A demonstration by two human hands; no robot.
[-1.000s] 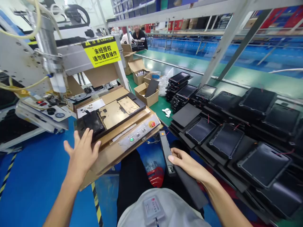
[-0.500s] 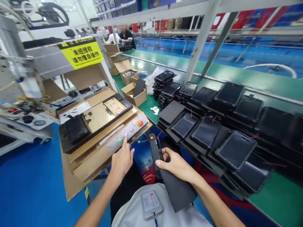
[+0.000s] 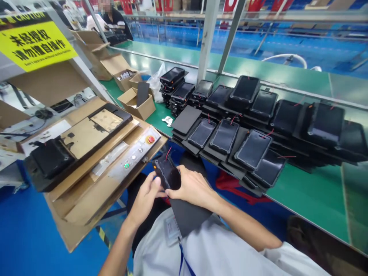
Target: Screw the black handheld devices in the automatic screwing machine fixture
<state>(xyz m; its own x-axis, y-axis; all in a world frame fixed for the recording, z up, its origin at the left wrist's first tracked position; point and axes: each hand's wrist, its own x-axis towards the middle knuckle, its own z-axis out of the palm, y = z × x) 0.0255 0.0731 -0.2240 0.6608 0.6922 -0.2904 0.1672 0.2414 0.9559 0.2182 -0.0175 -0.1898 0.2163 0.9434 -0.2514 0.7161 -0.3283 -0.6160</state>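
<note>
My left hand [image 3: 145,197] curled, pinching device [image 3: 164,168] by near edge; right hand [image 3: 194,188] wrapped over opposite edge, dark sheet [image 3: 188,216] beneath palm. Device off surface [image 3: 313,195], between hands. Best: even grip, red wire [image 3: 168,153] unpinched.

The held device [image 3: 166,168] looks glossy, the sheet [image 3: 189,218] matt and smooth, the shirt [image 3: 224,247] cloth.

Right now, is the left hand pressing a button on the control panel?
No, the left hand is at the black red-wired device, apart from the control panel.
</note>
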